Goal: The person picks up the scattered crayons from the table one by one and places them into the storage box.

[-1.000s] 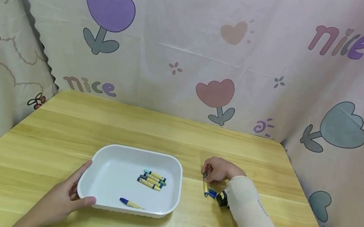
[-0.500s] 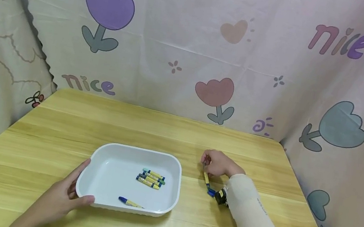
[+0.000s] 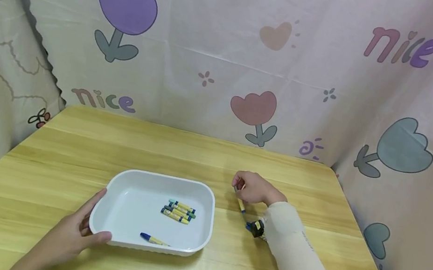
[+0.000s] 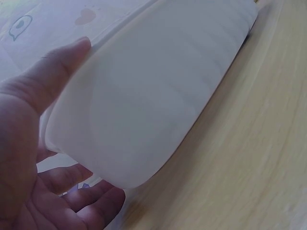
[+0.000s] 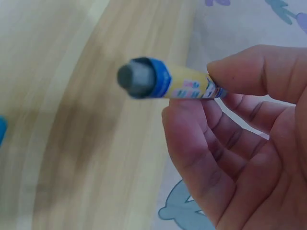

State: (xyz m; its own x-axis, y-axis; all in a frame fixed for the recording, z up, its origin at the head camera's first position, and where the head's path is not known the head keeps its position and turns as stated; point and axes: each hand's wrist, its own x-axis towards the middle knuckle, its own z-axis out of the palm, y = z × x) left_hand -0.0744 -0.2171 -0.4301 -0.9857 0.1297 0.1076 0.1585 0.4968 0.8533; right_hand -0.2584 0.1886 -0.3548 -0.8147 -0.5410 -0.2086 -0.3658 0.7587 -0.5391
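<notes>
your right grip (image 3: 255,189) pinches a crayon (image 5: 192,86) between thumb and fingers, nearly closed, right of the white tray (image 3: 125,212); your left grip (image 3: 68,235) holds the tray's side. crayon now sits farther from the blue piece (image 3: 248,226) than a second ago, so likely picked up, not yet trayed. yellow wrapper, blue band, blunt dark-gray end, slightly blurred.

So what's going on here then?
A person's left hand grips one end of a white tray on a table, while the right hand pinches a yellow-wrapped crayon to the tray's right. In the tray, several crayons lie in a cluster, and a blue-tipped crayon lies apart from them, near the front edge.
</notes>
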